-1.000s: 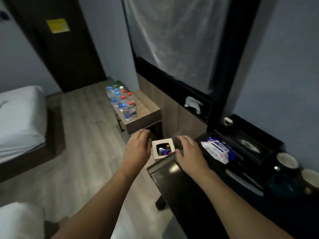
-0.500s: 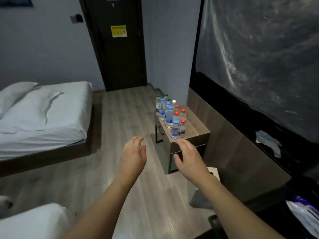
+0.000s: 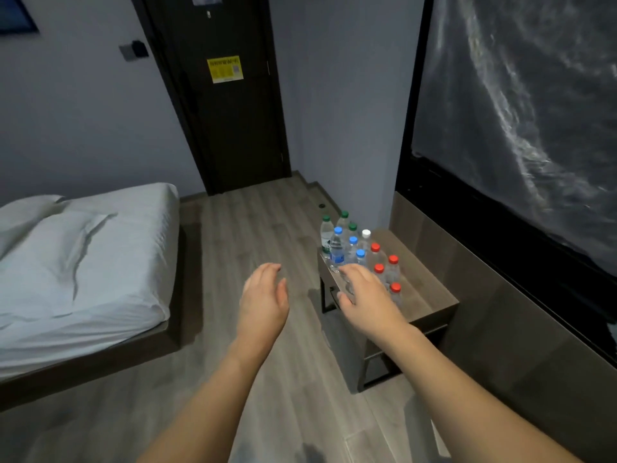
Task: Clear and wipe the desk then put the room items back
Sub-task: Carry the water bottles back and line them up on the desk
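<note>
Both my hands are out in front, empty: left hand loose-fingered over the wood floor, right hand spread wide, reaching at the near water bottles clustered on the small side table to the right.

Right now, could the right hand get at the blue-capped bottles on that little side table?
Probably yes. The right hand is open and already reaches out over the near edge of the side table, just in front of the blue-capped bottles; nothing stands between them.
</note>
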Demonstrator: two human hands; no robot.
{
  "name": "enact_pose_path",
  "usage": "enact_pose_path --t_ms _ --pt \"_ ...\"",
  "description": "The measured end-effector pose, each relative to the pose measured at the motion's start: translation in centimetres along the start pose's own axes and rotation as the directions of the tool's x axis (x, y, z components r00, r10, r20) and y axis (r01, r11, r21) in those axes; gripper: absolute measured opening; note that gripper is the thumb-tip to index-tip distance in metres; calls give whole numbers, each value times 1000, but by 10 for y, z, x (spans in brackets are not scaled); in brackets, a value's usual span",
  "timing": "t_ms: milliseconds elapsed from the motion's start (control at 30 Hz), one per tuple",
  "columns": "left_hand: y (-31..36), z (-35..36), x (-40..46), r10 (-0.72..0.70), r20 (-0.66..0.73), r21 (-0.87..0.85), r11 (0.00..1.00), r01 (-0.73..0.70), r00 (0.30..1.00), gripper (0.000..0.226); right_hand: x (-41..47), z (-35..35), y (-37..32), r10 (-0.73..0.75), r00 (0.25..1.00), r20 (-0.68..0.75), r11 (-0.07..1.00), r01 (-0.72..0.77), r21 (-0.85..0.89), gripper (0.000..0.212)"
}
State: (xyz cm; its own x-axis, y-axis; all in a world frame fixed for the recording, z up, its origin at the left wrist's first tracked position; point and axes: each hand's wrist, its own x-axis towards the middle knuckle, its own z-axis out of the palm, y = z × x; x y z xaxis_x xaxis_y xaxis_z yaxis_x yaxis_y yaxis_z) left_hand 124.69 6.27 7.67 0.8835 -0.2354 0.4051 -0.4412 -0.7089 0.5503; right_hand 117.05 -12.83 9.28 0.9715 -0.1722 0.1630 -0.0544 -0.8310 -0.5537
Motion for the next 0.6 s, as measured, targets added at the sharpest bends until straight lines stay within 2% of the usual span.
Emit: enact_pose_path --t_ms 100,300,433,600 --pt "-21 3 56 -23 -19 16 1000 23 1000 30 62 12 -1 -21 1000 18 1000 21 5 46" --pt "-84 42 154 -52 69 -14 999 53 996 33 174 55 11 40 997 63 999 -40 -2 44" --pt "-126 62 229 -31 131 -48 998 37 991 34 231 65 25 222 975 11 975 -222 21 42" --pt "-145 106 332 -28 176 -133 990 52 984 32 292 45 58 436 891 -130 900 -435 37 43"
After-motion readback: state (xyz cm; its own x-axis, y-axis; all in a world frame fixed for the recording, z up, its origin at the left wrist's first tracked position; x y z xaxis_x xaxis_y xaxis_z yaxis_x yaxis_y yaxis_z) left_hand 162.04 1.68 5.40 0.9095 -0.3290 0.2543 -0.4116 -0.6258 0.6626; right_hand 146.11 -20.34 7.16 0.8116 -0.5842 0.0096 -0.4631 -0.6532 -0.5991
